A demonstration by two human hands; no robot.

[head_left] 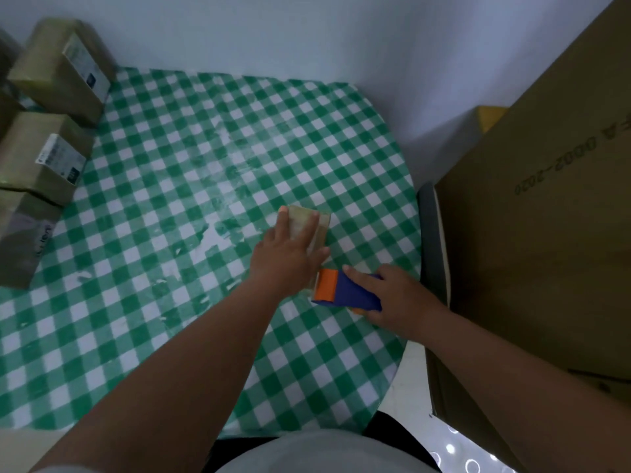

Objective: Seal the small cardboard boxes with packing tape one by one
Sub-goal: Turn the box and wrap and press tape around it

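Nearest to me, both forearms reach out over the bench, which carries a green-and-white checked cover.

1. Right hand: I see its fingers curled around the blue body of the tape dispenser, with the index finger laid along the top. The dispenser's orange front end points toward the left hand and sits just beside the near end of the small box.

2. Left hand: I see it lying flat, palm down, on top of the small cardboard box, fingers straight and spread, pressing on it. It grips nothing. The box sits on the bench right of centre, mostly covered by the hand; its far end and right side show, with a glossy surface. I cannot tell whether the flap seam is covered.

3. Right side: a large brown carton stands upright just beside the bench edge, with printed digits on its face.

4. Far left: several more small boxes are grouped at the bench edge. One lies nearest, one behind it carries a white label, and the farthest is tilted and also labelled.

5. Beyond the bench stands a plain white wall.
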